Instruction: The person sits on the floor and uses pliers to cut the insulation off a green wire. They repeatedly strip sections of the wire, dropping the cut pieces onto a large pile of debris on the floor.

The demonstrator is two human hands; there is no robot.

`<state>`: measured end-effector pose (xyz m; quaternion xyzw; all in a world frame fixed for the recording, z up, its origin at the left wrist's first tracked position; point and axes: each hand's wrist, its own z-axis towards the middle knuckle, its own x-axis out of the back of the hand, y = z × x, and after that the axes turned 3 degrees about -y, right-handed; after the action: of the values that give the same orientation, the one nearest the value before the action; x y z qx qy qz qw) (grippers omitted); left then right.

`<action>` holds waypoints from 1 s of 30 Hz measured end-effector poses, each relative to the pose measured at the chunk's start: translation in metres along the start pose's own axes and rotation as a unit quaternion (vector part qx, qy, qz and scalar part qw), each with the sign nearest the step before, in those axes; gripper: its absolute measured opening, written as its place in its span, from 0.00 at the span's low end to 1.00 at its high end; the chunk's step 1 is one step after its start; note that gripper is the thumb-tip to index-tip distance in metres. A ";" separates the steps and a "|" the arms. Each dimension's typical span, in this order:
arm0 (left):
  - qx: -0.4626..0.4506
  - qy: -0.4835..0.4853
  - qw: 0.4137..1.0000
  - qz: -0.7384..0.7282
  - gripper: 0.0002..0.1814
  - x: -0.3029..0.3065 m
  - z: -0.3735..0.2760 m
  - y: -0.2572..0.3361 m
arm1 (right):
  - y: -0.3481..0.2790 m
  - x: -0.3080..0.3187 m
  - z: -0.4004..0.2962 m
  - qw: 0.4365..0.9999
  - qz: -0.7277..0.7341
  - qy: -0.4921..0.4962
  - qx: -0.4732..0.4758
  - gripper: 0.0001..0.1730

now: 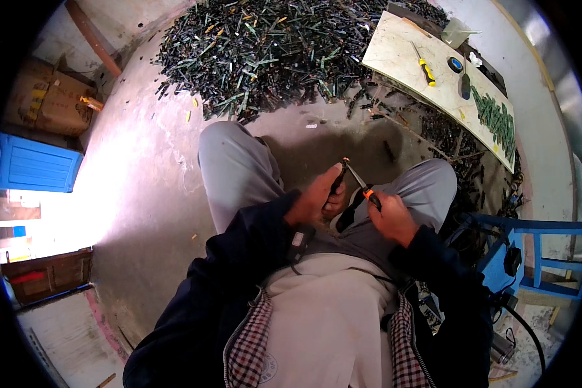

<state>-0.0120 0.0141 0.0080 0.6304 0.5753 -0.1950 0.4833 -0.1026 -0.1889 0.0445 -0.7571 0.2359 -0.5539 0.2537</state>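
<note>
My left hand point(322, 191) grips a dark narrow part point(338, 182) with a coppery tip, held up over my lap. In my right hand point(390, 218) is a screwdriver point(370, 194) with an orange and black handle. Its metal shaft slants up and left, and the tip lies close to the upper end of the dark part; whether they touch I cannot tell. Beyond my knees a large heap of dark and green narrow parts point(271, 53) covers the floor. My fingers hide the lower end of the held part.
At the right a low pale tabletop point(397, 48) carries a yellow-handled screwdriver point(427, 72), a dark-handled screwdriver point(465, 87), a roll of tape point(455, 64) and several green strips point(494, 119). A blue wooden stool point(538, 257) with black cables stands near my right elbow. Cardboard boxes point(53, 102) sit at the left wall.
</note>
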 end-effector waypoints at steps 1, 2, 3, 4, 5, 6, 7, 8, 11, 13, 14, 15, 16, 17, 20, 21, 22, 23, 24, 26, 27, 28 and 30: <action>0.001 -0.003 1.000 -0.004 0.28 -0.001 -0.002 0.002 | 0.000 0.000 0.002 0.999 -0.035 0.015 0.002 0.11; 0.003 -0.007 1.000 -0.008 0.28 -0.001 -0.004 0.004 | -0.001 0.002 0.004 0.997 -0.070 0.016 0.003 0.11; 0.011 -0.017 1.000 -0.017 0.27 0.000 -0.005 0.004 | -0.003 0.006 0.006 0.994 -0.106 0.017 0.004 0.11; 0.019 -0.027 0.999 -0.026 0.27 0.001 -0.005 0.004 | -0.004 0.009 0.007 0.990 -0.142 0.018 0.004 0.12; 0.027 -0.037 0.998 -0.034 0.27 0.002 -0.005 0.004 | -0.002 0.012 0.008 0.992 -0.125 0.018 0.021 0.12; 0.032 -0.055 0.997 -0.051 0.26 0.000 -0.004 0.003 | 0.002 0.017 0.011 0.993 -0.110 0.017 0.040 0.12; 0.037 -0.073 0.994 -0.067 0.26 -0.004 -0.003 0.001 | 0.006 0.020 0.013 0.994 -0.096 0.016 0.058 0.12; 0.042 -0.091 0.992 -0.082 0.26 -0.008 -0.002 0.001 | 0.012 0.017 0.012 0.998 0.037 -0.018 0.044 0.12; 0.009 -0.089 0.993 -0.080 0.28 -0.010 -0.007 0.008 | 0.017 0.006 -0.005 0.922 0.374 -0.098 -0.029 0.13; -0.006 -0.080 0.995 -0.053 0.28 -0.009 -0.006 0.007 | -0.007 0.010 -0.020 0.843 0.516 -0.108 -0.103 0.16; -0.013 -0.075 0.996 -0.038 0.28 -0.008 -0.006 0.007 | -0.008 0.011 -0.023 0.837 0.520 -0.133 -0.105 0.20; -0.013 -0.074 0.997 -0.034 0.28 -0.008 -0.005 0.006 | -0.009 0.009 -0.026 0.824 0.536 -0.146 -0.110 0.21; -0.012 -0.072 0.997 -0.031 0.28 -0.008 -0.003 0.004 | -0.012 0.007 -0.027 0.810 0.552 -0.159 -0.115 0.21; -0.012 -0.071 0.997 -0.027 0.28 -0.008 -0.002 0.002 | -0.013 0.005 -0.029 0.796 0.567 -0.172 -0.120 0.22; 0.000 -0.066 0.998 -0.025 0.27 -0.006 0.001 0.002 | -0.009 0.006 -0.031 0.760 0.603 -0.217 -0.111 0.22; -0.004 -0.062 0.998 -0.011 0.27 -0.005 0.002 0.001 | -0.009 0.004 -0.030 0.753 0.610 -0.223 -0.105 0.22; -0.008 -0.057 0.998 0.002 0.27 -0.005 0.003 0.000 | -0.010 0.005 -0.029 0.752 0.609 -0.228 -0.108 0.23; -0.012 -0.052 0.998 0.015 0.27 -0.005 0.003 -0.001 | -0.010 0.005 -0.027 0.750 0.609 -0.234 -0.111 0.23; -0.019 -0.051 0.998 0.027 0.27 -0.007 0.003 -0.001 | -0.011 0.006 -0.026 0.748 0.608 -0.239 -0.115 0.23; -0.034 -0.049 0.997 0.051 0.27 -0.010 0.001 0.000 | -0.012 0.005 -0.024 0.736 0.620 -0.246 -0.119 0.23; -0.039 -0.048 0.997 0.047 0.27 -0.009 0.001 -0.001 | -0.011 0.003 -0.022 0.729 0.626 -0.250 -0.119 0.24; -0.043 -0.047 0.997 0.043 0.27 -0.007 0.001 -0.002 | -0.011 0.000 -0.021 0.722 0.637 -0.243 -0.120 0.24; -0.049 -0.043 0.997 0.049 0.26 -0.007 0.001 -0.003 | -0.011 -0.007 -0.022 0.706 0.660 -0.226 -0.122 0.24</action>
<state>-0.0161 0.0094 0.0117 0.6239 0.5315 -0.1698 0.5472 -0.1243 -0.1789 0.0521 -0.5352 0.6765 -0.0234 0.5054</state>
